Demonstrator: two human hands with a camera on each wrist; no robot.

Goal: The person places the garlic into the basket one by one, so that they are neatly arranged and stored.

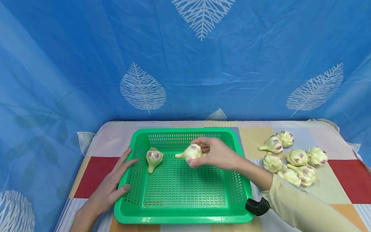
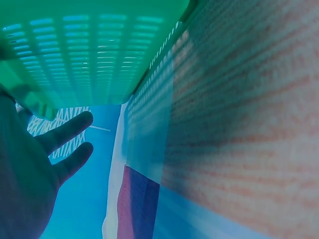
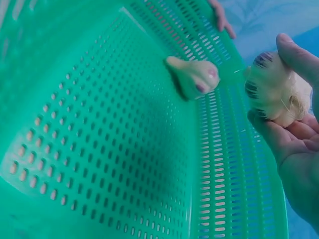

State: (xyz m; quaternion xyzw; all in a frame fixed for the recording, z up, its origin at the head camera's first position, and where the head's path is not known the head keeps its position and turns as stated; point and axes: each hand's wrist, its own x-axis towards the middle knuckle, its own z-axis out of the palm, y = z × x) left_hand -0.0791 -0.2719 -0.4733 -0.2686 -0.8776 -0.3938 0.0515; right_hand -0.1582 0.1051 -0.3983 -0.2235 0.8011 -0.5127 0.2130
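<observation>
I find the right hand (image 1: 215, 151) with its fingers curled round one garlic (image 1: 189, 153), held over the basket (image 1: 186, 219), its stem toward the left. A second garlic (image 1: 154, 158) lies inside, near the left wall. I note the left hand (image 1: 108, 188) at the left rim, fingers spread and nearly straight, gripping nothing. The remaining garlics (image 1: 297, 157) lie grouped on the desk (image 1: 334, 184), right of the basket.
</observation>
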